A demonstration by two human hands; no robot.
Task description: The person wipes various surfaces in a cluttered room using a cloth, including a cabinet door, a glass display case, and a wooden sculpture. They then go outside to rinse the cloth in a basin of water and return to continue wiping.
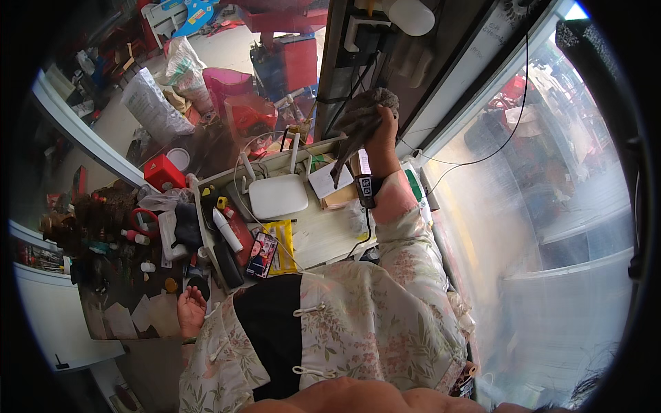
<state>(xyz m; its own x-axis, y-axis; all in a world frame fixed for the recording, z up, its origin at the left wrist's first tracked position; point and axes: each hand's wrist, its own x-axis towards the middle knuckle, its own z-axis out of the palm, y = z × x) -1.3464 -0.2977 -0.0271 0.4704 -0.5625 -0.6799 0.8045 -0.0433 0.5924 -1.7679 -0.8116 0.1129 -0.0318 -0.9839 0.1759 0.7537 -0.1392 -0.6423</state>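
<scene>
My right hand (383, 141) is stretched forward and up, its fingers closed round a dark grey cloth (357, 118). The cloth is bunched against the window post (329, 79), and one end hangs down toward the tabletop. Low on the left, my left hand (191, 311) has its palm turned up and its fingers loosely apart, with nothing in it. It is beside the table's near left corner. A white router (279, 195) with upright antennas lies on the table beyond my body, and a white flat box (331, 182) sits below the hanging cloth.
A phone (262, 255) with a lit screen, a yellow packet (282, 242) and a white bottle (227, 230) crowd the tray's left side. A red box (164, 172) stands by the glass. Cables cross the table. Window glass (523, 227) rises on the right.
</scene>
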